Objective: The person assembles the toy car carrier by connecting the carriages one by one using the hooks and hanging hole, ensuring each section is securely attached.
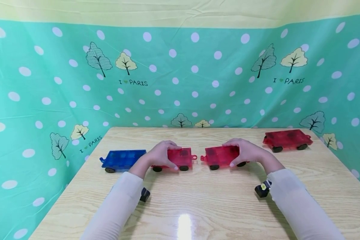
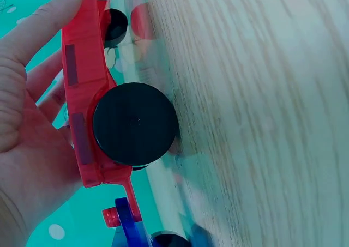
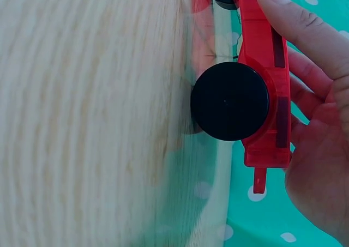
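My left hand (image 1: 159,155) holds a red toy train car (image 1: 181,154), thumb on the near side and fingers over the far side. In the left wrist view, a blue loop (image 2: 126,218) sits around the red peg (image 2: 111,217) at that car's end. The loop belongs to the blue train car (image 1: 120,158) on the left, partly covered by my hand. My right hand (image 1: 249,152) grips a second red train car (image 1: 217,155) the same way. Between the two red cars, a ring (image 1: 194,157) and a hook (image 1: 202,158) face each other across a small gap.
A third red train car (image 1: 288,138) stands at the table's back right, apart from the others. The light wood table (image 1: 198,196) ends at a green dotted curtain (image 1: 180,83) behind. Dark wrist-worn devices (image 1: 262,189) hang below both sleeves.
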Demonstrator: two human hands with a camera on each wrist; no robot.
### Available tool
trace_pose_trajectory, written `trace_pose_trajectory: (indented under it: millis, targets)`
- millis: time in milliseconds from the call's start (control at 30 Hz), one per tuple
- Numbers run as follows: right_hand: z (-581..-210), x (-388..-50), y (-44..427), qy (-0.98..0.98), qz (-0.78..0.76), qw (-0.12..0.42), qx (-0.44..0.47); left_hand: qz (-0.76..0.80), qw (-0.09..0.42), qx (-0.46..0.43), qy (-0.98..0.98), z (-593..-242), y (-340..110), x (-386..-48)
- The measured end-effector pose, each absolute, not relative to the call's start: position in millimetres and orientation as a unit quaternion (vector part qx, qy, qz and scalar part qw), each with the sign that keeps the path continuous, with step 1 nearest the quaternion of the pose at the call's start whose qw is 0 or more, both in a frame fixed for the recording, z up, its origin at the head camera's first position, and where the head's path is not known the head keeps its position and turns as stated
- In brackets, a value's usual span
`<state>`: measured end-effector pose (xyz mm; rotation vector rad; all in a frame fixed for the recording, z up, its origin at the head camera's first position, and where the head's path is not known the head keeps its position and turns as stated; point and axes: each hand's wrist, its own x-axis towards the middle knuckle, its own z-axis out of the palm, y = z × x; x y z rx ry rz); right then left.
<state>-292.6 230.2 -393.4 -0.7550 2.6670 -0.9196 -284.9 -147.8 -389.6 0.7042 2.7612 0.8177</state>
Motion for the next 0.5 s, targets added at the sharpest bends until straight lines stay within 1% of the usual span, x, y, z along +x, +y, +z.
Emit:
trace_pose_trajectory:
  millis: [500]
  targets:
    - [-392.6,-290.7,226.4,0.906,-0.314,0.106,-0.264,0.301,0.090,0.210,0.926,-382.3,-154.2,-281.3]
